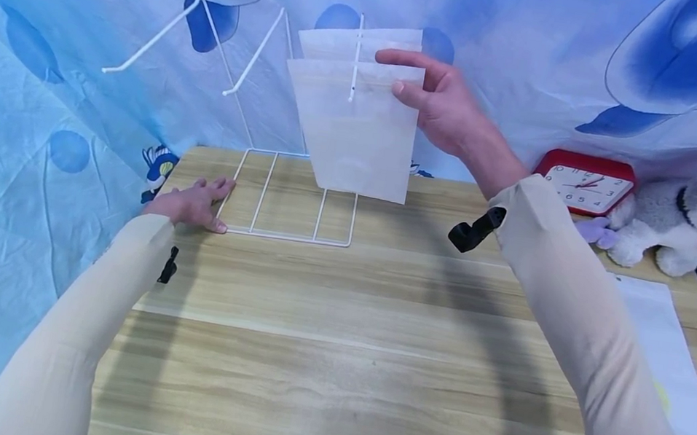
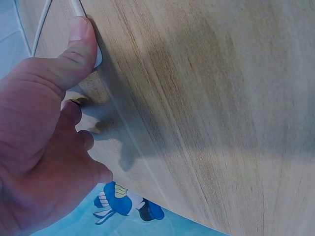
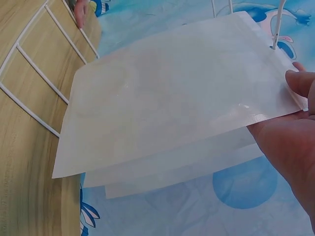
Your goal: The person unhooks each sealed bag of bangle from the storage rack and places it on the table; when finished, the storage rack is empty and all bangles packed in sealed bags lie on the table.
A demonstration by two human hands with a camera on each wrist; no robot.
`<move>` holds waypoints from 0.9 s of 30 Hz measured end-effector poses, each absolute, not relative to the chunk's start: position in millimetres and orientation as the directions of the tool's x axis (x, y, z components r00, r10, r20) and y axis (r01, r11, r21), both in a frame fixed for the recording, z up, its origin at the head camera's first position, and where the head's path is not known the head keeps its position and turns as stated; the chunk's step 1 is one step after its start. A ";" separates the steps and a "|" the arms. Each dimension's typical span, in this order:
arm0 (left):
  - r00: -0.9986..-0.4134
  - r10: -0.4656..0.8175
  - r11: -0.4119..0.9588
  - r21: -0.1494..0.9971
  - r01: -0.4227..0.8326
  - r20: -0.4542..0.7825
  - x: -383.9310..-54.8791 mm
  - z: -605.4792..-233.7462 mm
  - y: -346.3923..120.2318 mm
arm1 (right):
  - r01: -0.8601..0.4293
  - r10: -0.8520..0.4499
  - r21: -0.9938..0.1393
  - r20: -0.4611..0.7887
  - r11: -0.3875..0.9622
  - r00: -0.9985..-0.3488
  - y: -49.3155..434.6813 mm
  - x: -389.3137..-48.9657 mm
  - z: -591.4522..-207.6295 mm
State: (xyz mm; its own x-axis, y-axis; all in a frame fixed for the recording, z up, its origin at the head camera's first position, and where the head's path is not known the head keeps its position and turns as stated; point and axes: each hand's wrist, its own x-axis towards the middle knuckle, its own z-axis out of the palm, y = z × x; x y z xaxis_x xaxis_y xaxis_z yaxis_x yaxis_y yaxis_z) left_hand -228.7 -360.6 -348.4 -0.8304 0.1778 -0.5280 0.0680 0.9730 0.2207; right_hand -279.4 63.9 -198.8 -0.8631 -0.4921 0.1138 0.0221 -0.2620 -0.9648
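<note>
My right hand [image 1: 447, 109] pinches the upper right edge of the front white translucent plastic bag [image 1: 373, 132], thumb in front and fingers behind. This bag hangs on a prong [image 1: 356, 64] of a white wire display rack [image 1: 286, 237]. Behind it, on the same prong, hangs another white bag [image 1: 322, 41]; in the right wrist view several layers [image 3: 172, 172] overlap. At the rack base's left end rests my left hand [image 1: 191, 204], fingers spread and thumb on the front corner. The left wrist view has the thumb [image 2: 78, 44] pressing on the wire.
Two bare prongs [image 1: 154, 37] rise on the rack's left. At the right stand a red clock [image 1: 584, 182] and a grey-and-white plush dog [image 1: 673, 209]. A white sheet [image 1: 673, 363] lies on the wooden table [image 1: 336, 363]. Blue patterned cloth [image 1: 513, 19] hangs behind.
</note>
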 end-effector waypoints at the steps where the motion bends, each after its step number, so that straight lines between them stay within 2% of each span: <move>1: -0.830 0.180 0.973 0.221 0.071 -0.528 -228.5 -348.5 -360.3 | 0.024 -0.495 -0.966 0.112 -0.259 -0.862 64.4 -278.7 -198.6; 15: -0.836 0.187 0.969 0.236 0.071 -0.516 -226.3 -347.5 -360.0 | 0.006 -0.525 -0.973 0.120 -0.231 -0.843 70.5 -263.0 -197.0; 27: -0.836 0.192 0.967 0.244 0.072 -0.514 -225.1 -347.9 -360.1 | -0.027 -0.577 -0.946 0.220 -0.324 -0.787 72.8 -253.5 -202.4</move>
State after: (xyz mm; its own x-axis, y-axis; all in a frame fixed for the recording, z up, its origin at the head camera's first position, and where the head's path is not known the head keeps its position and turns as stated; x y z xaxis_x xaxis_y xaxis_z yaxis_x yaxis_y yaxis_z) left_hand -225.1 -360.1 -347.9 -0.8359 0.1915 -0.5144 0.0715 0.9672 0.2438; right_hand -253.5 72.8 -202.4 -0.7868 -0.5766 0.2201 -0.0268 -0.3244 -0.9456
